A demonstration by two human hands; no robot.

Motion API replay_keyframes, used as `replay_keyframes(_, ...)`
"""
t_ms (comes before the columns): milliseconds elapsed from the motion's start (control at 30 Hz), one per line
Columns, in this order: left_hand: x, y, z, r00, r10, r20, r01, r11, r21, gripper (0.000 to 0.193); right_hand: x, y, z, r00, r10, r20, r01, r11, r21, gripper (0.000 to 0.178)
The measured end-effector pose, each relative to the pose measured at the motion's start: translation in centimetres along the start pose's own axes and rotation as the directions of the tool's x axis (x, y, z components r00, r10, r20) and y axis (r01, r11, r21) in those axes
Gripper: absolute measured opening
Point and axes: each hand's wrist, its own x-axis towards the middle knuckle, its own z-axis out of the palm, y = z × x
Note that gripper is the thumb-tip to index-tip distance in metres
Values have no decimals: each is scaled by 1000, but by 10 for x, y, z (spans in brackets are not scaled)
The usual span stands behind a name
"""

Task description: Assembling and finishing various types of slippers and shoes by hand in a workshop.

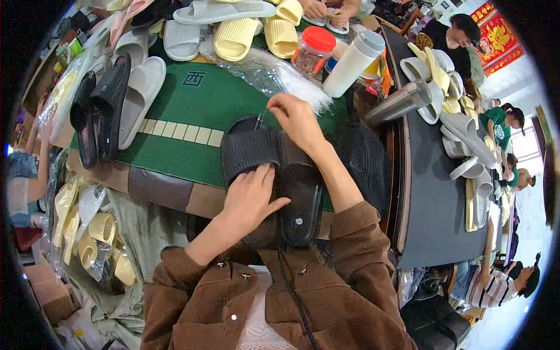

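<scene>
Two black slippers lie side by side in front of me, toes away. My left hand (251, 195) has its fingers tucked into the opening under the strap of the left black slipper (251, 150), gripping it, with the thumb sticking out to the right. Beyond it, my right hand (294, 119) is pinched above the toes, on a thin clear strand (259, 121) that hangs by the left slipper's toe. The strand's exact kind is too fine to make out. Below my right wrist, the right black slipper (299, 213) shows its heel with a small round white sticker.
Grey and black slippers (140, 99) stand left on the green mat (181, 108). Yellow slippers (233, 39), clear plastic bags (251, 69), a red-lidded jar (313, 52), a white bottle (353, 64) and a steel tumbler (399, 102) are farther off. Other people work at a slipper-covered table (440, 192) on the right.
</scene>
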Motion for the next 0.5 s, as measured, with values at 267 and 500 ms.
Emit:
replay_keyframes(267, 81, -39, -17, 931, -195, -310, 63, 919, -389, 11, -17, -2, 2, 987, 152, -59, -133, 960, 248, 10)
replay_keyframes(500, 120, -55, 37, 932, -193, -308, 51, 909, -414, 10, -23, 3, 9, 949, 234, -211, -212, 970, 121, 9)
